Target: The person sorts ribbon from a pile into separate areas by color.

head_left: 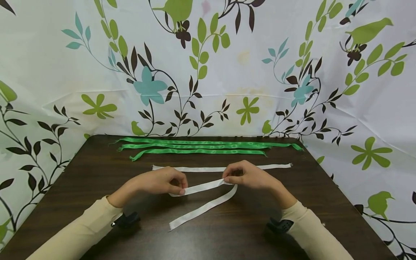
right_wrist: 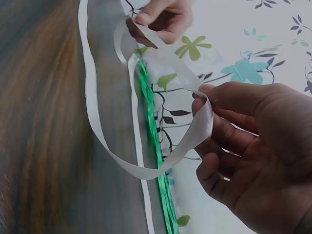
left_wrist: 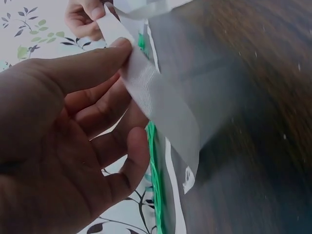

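Two hands pinch one white ribbon (head_left: 203, 187) above the desk (head_left: 81, 187) centre: left hand (head_left: 160, 182) at its end, right hand (head_left: 248, 176) at its fold. A second white ribbon (head_left: 201, 168) and three green ribbons (head_left: 195, 145) lie toward the far edge.
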A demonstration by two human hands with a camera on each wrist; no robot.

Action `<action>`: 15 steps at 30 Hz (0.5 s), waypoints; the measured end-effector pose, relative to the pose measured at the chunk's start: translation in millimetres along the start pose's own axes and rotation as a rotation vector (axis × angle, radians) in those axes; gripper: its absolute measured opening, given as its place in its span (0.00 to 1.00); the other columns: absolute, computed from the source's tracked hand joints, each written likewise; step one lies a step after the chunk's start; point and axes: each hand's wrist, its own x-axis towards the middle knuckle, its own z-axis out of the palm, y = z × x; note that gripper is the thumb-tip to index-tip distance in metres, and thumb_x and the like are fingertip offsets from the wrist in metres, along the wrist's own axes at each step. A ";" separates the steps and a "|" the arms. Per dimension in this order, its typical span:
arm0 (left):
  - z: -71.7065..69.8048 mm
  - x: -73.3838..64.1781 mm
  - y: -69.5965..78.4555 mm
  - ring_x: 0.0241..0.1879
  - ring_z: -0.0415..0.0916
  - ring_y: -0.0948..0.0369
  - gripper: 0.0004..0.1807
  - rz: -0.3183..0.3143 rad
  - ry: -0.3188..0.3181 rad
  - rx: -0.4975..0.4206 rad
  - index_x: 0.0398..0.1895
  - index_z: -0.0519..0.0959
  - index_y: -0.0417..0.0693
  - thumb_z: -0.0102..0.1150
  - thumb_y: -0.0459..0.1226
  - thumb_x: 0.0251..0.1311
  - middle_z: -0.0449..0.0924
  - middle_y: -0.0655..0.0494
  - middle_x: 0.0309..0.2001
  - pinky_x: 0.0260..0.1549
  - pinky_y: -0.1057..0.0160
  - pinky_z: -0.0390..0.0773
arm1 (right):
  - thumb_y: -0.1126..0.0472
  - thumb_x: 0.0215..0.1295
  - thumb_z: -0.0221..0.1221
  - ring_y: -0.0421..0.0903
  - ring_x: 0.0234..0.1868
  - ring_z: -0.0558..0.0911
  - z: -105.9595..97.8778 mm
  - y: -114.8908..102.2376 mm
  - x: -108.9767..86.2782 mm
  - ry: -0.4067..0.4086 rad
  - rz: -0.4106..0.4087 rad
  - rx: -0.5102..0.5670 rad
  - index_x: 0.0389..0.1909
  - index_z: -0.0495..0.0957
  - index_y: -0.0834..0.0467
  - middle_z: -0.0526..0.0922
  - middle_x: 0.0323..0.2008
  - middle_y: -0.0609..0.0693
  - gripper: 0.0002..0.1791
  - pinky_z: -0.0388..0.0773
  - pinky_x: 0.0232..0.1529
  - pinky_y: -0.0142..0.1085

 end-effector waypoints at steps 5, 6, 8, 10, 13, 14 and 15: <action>-4.5 -1.6 -10.7 0.30 0.72 0.66 0.03 -0.014 -0.031 0.017 0.36 0.82 0.52 0.66 0.38 0.68 0.77 0.65 0.29 0.30 0.64 0.72 | 0.54 0.73 0.63 0.45 0.35 0.78 -4.4 2.2 -1.4 0.052 -0.008 0.002 0.45 0.85 0.46 0.85 0.37 0.43 0.05 0.75 0.35 0.40; -5.7 -2.1 -13.4 0.29 0.72 0.66 0.03 -0.018 -0.035 0.023 0.36 0.81 0.52 0.65 0.38 0.68 0.77 0.65 0.29 0.30 0.64 0.72 | 0.54 0.73 0.63 0.45 0.34 0.78 -5.1 2.7 -1.5 0.062 -0.008 -0.002 0.45 0.84 0.46 0.86 0.36 0.44 0.05 0.74 0.34 0.40; -8.1 -3.1 -18.7 0.29 0.71 0.65 0.03 -0.037 -0.040 0.033 0.36 0.81 0.52 0.65 0.38 0.69 0.76 0.65 0.29 0.30 0.63 0.71 | 0.54 0.74 0.63 0.44 0.33 0.77 -6.5 3.6 -1.8 0.075 -0.007 -0.012 0.45 0.84 0.46 0.85 0.35 0.46 0.05 0.73 0.33 0.39; -10.5 -4.2 -24.2 0.29 0.70 0.65 0.03 -0.053 -0.037 0.045 0.36 0.81 0.52 0.64 0.38 0.69 0.76 0.64 0.29 0.30 0.63 0.70 | 0.54 0.74 0.63 0.44 0.32 0.76 -8.1 4.4 -2.4 0.081 -0.001 -0.022 0.46 0.84 0.46 0.85 0.34 0.47 0.05 0.73 0.32 0.39; -14.3 -5.4 -31.0 0.28 0.70 0.64 0.03 -0.074 -0.033 0.054 0.36 0.81 0.51 0.63 0.37 0.70 0.77 0.63 0.30 0.29 0.62 0.69 | 0.53 0.74 0.63 0.44 0.31 0.76 -11.3 5.0 -4.2 0.092 0.014 -0.029 0.45 0.84 0.45 0.84 0.33 0.48 0.05 0.72 0.31 0.39; -15.6 -5.7 -33.0 0.28 0.70 0.64 0.03 -0.079 -0.033 0.058 0.36 0.81 0.51 0.63 0.37 0.70 0.77 0.62 0.30 0.29 0.62 0.69 | 0.53 0.74 0.63 0.44 0.30 0.75 -12.6 4.9 -5.2 0.096 0.020 -0.029 0.45 0.84 0.46 0.84 0.33 0.48 0.05 0.72 0.31 0.39; -16.9 -6.0 -34.9 0.28 0.69 0.64 0.04 -0.083 -0.032 0.061 0.36 0.81 0.50 0.62 0.37 0.71 0.78 0.62 0.30 0.29 0.62 0.69 | 0.53 0.73 0.63 0.44 0.30 0.75 -14.1 4.7 -6.3 0.099 0.026 -0.025 0.45 0.84 0.46 0.84 0.32 0.50 0.05 0.71 0.31 0.39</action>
